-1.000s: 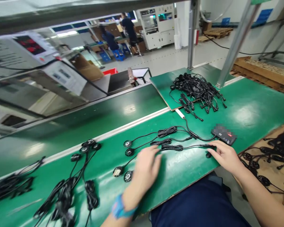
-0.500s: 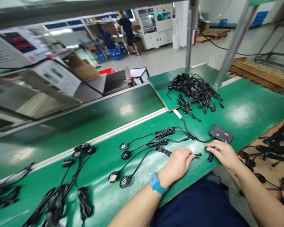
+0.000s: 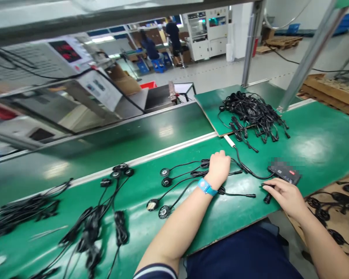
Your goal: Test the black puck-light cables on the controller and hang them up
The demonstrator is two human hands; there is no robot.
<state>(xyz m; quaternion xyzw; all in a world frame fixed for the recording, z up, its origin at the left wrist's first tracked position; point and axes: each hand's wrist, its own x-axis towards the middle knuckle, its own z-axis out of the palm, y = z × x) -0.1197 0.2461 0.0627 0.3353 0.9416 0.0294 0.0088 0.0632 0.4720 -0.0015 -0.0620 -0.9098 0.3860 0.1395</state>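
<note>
My left hand [image 3: 220, 166], with a blue band on its wrist, reaches over the coiled black cables [image 3: 199, 174]. Its fingers are curled down, and what they grip is hidden under them. At the table's front, my right hand [image 3: 286, 195] pinches a small black cable connector [image 3: 264, 185] between thumb and fingers. Just below it shows a second, thicker black connector [image 3: 267, 198]. A black box [image 3: 285, 171] with a red label lies just beyond my right hand, joined to a dark cable. Several round black discs [image 3: 164, 211] end the cables on the left.
A big tangle of black cables [image 3: 250, 110] lies on a raised green board at the back. More cable bundles [image 3: 93, 232] cover the left of the green table [image 3: 151, 248]. A cardboard box of cables [image 3: 334, 205] stands at right. Metal posts [image 3: 311, 58] rise behind; two people are far off.
My left hand has let go of a cable end, which now lies on the table, and moved away from me over the coils. My right hand keeps its connector. The view has shifted left.
</note>
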